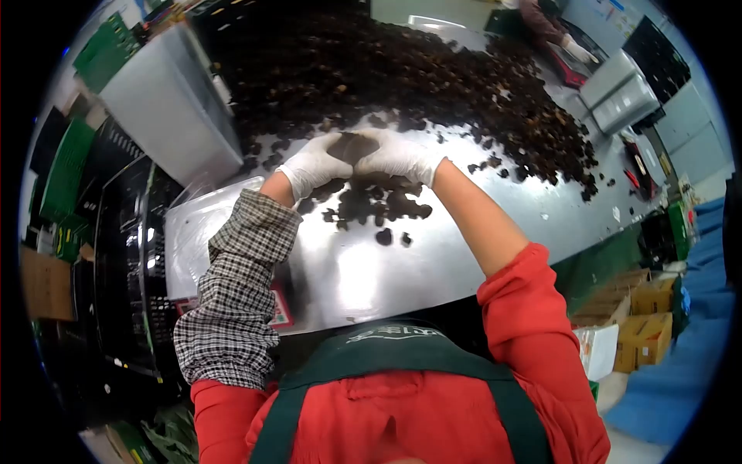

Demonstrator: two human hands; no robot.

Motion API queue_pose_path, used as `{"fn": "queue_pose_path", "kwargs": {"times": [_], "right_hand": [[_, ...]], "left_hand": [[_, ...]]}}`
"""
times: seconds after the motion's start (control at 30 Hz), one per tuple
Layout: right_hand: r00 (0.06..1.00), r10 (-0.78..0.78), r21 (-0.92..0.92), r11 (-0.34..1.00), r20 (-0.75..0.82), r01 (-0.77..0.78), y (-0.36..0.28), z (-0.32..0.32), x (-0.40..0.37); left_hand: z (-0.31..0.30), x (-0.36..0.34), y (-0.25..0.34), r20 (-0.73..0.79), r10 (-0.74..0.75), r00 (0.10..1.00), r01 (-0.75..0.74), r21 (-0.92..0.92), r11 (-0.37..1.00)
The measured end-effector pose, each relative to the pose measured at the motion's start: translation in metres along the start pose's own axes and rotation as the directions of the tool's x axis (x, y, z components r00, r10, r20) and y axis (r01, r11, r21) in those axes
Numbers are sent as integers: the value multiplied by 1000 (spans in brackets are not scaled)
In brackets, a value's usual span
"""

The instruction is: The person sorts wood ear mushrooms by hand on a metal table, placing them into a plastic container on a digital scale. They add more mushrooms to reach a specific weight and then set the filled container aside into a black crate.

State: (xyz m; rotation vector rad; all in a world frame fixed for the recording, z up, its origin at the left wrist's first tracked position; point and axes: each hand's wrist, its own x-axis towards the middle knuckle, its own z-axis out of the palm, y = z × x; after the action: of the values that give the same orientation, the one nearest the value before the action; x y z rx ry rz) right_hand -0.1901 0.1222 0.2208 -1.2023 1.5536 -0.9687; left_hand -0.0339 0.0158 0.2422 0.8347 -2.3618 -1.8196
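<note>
My left hand (313,166) and my right hand (398,157), both in white gloves, meet over the metal table (328,274). Between them is a brown, flat-looking clump of what look like wood ear mushrooms (353,148), with the fingers of both hands curled round it. Motion blurs its edges. Just below the hands lies a small loose group of dark mushrooms (379,199). Beyond my fingertips spreads a large dark pile of mushrooms (371,69).
A tall grey-white bin (174,104) stands at the left, above a plastic-covered tray (197,240) and a red-edged device (281,304). At the far right, a co-worker's gloved hand (578,49) is near a red scale (570,75). Cardboard boxes (645,340) sit at lower right.
</note>
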Motion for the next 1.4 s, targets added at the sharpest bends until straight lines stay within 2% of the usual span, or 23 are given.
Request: {"fn": "queue_pose_path", "kwargs": {"times": [0.03,0.1,0.13,0.23,0.3,0.37,0.43,0.47,0.5,0.57,0.6,0.63,0.67,0.7,0.83,0.97,1.03,1.13,1.17,1.23,1.27,1.33,1.4], "right_hand": [[987,-140,-8,990,-74,140,-18,13,1],[966,-252,-31,968,-49,251,-45,39,16],[976,-219,94,971,-6,219,-62,54,19],[966,-251,96,965,66,244,-118,108,14],[943,-296,154,949,149,274,-121,150,33],[925,-313,190,943,214,275,-116,192,51],[914,-318,10,945,251,326,-122,218,49],[821,-491,156,871,291,466,-81,246,90],[865,-415,-94,885,283,455,-93,246,75],[874,-429,-436,758,227,485,-82,259,77],[891,-403,-549,706,209,448,-74,264,78],[905,-353,-578,698,237,424,-76,263,75],[895,-391,-599,671,214,437,-73,265,72],[884,-427,-620,646,191,446,-70,265,70],[913,-382,-495,771,145,401,-63,251,70],[950,-299,-196,930,88,311,-69,249,67],[958,-271,71,962,96,265,-79,245,66],[960,-280,59,959,20,278,-106,235,54],[956,-292,92,952,0,291,-100,232,58],[980,-153,96,982,-130,166,-117,226,42],[979,-127,66,988,-157,138,-105,218,45],[974,-27,80,996,-223,46,-87,206,42],[960,-63,19,997,-274,71,-46,193,45]], "left_hand": [[-13,-11,1,-36,148,988,-146,69,987],[-41,-51,15,-84,113,990,-110,37,993],[-57,-69,16,-84,60,995,-60,-1,998],[-99,-129,6,-171,91,981,-94,-13,995],[-122,-162,-19,-231,83,969,-81,17,997],[-132,-188,-57,-411,151,899,-97,150,984],[-140,-214,-80,-379,103,920,-98,31,995],[-143,-219,-100,-381,216,899,-199,85,976],[-142,-223,-122,-419,231,878,-186,146,972],[-129,-229,-131,-469,222,855,-110,254,961],[-124,-222,-150,-476,285,832,-18,492,871],[-118,-215,-160,-463,351,814,83,690,719],[-112,-213,-168,-491,297,819,175,707,685],[-111,-213,-168,-498,318,807,167,709,686],[-130,-232,-160,-457,249,854,109,624,773],[-156,-247,-154,-415,288,863,-45,506,862],[-170,-249,-161,-535,357,766,-109,440,892],[-188,-258,-157,-688,375,621,-231,297,927],[-190,-265,-151,-709,345,616,-214,271,939],[-189,-278,-143,-734,326,595,-230,233,945],[-193,-280,-153,-732,395,555,-226,324,918],[-194,-286,-164,-748,403,528,-220,338,915],[-192,-295,-170,-781,365,506,-158,333,930]]}}
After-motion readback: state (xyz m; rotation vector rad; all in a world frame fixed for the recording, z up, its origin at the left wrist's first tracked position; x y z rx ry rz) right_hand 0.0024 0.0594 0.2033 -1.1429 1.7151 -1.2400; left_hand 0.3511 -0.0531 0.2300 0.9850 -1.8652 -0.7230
